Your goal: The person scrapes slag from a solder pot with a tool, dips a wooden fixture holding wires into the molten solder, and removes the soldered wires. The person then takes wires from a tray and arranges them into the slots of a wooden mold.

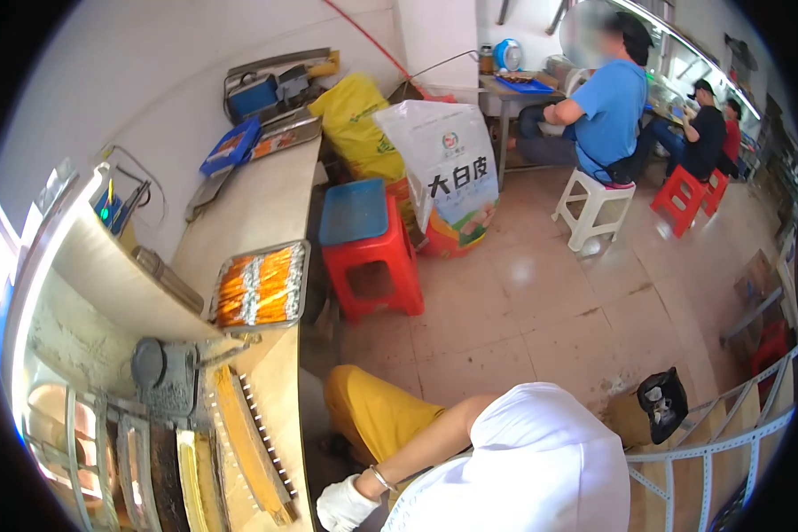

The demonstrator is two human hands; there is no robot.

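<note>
We are seeing our white-gloved right hand (346,506) hanging just beside the workbench (279,390); whether it is gripping anything, we cannot tell; our left hand is lying out of view; nearest the right hand, a yellowish wooden strip (251,446) is resting on the workbench, with a metal tray (304,284) sitting beyond, holding orange-and-silver pieces (230,293).

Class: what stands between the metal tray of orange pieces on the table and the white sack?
In the head view, a red stool topped by a blue tray stands between the metal tray and the white sack.
</note>
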